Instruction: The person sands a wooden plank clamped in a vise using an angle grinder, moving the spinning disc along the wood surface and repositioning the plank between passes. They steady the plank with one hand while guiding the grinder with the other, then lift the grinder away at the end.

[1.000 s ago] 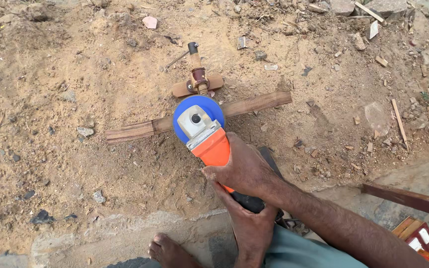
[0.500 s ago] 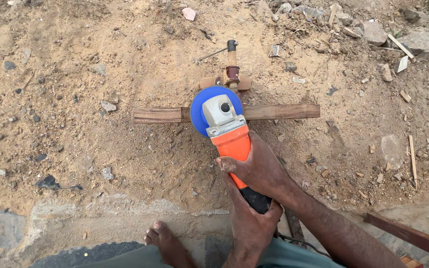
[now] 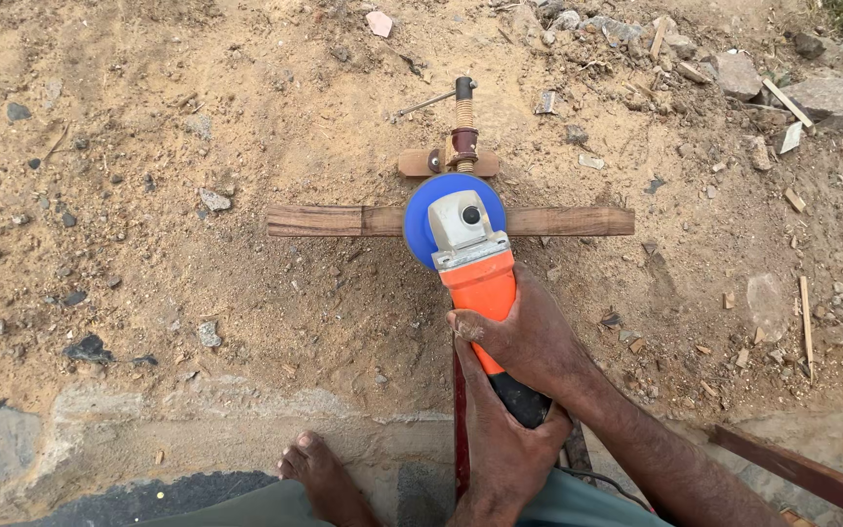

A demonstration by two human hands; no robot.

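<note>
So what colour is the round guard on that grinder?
Blue; the guard shows best in the head view.

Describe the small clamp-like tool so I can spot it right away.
Start at the long wooden strip lying across the sandy ground. Just beyond the angle grinder sits the clamp tool: a wooden crosspiece with an upright threaded screw, unlike the loose stones around.

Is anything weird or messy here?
Yes. A bare foot rests on the stone edge close to the orange angle grinder, which both hands grip over the wooden stick. Wood scraps and stones lie scattered on the dirt.
</note>
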